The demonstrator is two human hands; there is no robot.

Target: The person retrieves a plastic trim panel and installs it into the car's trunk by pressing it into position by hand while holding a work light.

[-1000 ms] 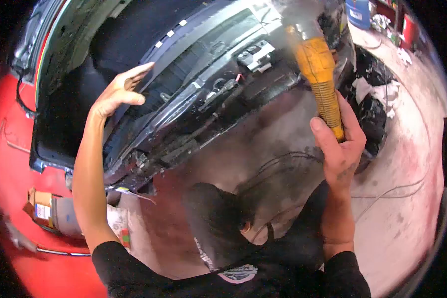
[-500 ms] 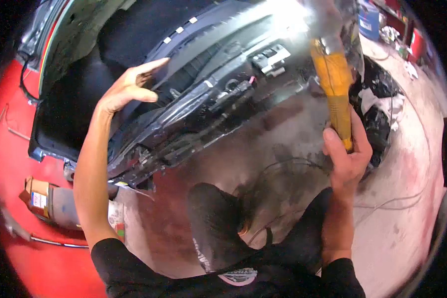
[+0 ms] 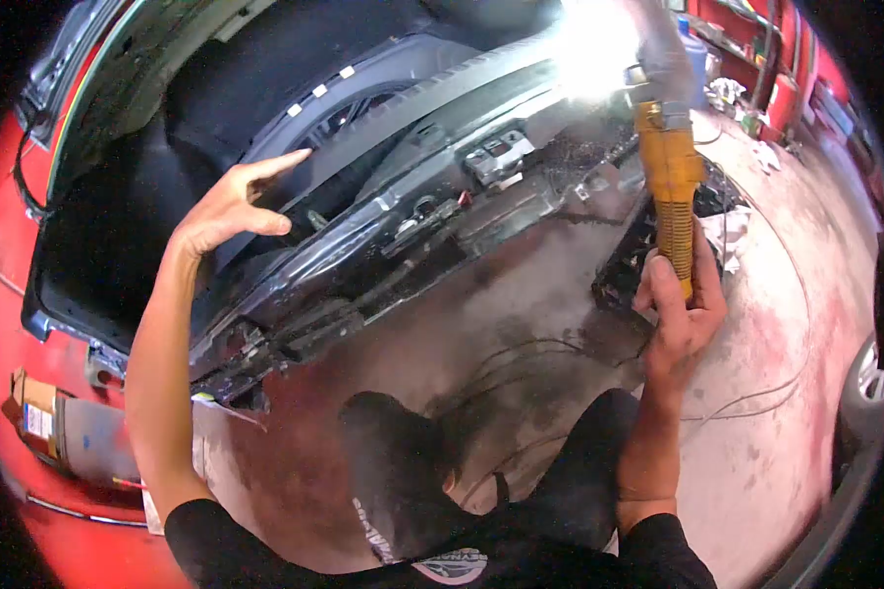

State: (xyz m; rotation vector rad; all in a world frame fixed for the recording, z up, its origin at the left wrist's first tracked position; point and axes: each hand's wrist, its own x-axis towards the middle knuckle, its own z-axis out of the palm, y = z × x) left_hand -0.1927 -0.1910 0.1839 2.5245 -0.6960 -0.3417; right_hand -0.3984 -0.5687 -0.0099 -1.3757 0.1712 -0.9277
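My right hand [image 3: 683, 304] grips the ribbed yellow handle of a work light [image 3: 670, 187], held upright with its bright glare at the top. The glare hides part of the lamp head. My left hand [image 3: 238, 208] is raised at the left, thumb and fingers spread apart with nothing between them. It is in front of the open dark compartment of a car body [image 3: 334, 231], near the long black and silver sill. Whether its fingertips touch the car cannot be told. A bracket-like metal latch piece [image 3: 499, 157] sits on the sill.
A cardboard box [image 3: 37, 417] and a grey piece lie on the red floor at left. Cables [image 3: 756, 401] trail over the stained floor at right. A black part with white paper [image 3: 735, 231] lies beyond my right hand. A wheel [image 3: 866, 383] shows at the right edge.
The view has shifted, so the car and floor appear lower and to the left. The light still stays in my right hand, and my left hand keeps its spread shape.
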